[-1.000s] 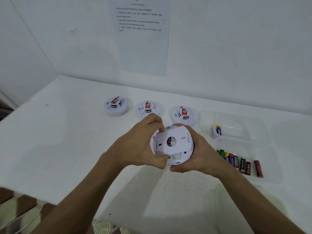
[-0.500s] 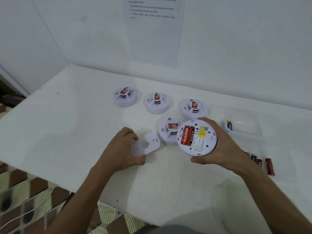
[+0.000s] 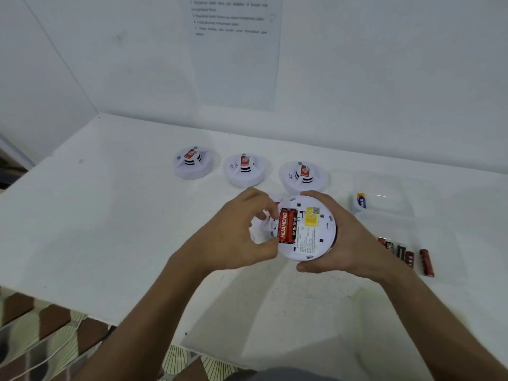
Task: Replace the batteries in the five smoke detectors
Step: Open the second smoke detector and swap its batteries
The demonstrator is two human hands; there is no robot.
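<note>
1. Right hand cups the open smoke detector back-up above the table. Left hand has curled fingertips at the red batteries; actual pinch cannot be told.
2. Risk: cells are seated tight; prying at the end could make one spring out and roll, or tilt the detector out of the one-handed hold.
3. Three detectors stand in a far row.
4. Far-right clear tray: one blue-yellow battery.
5. Near-right tray: several mixed batteries.
</note>
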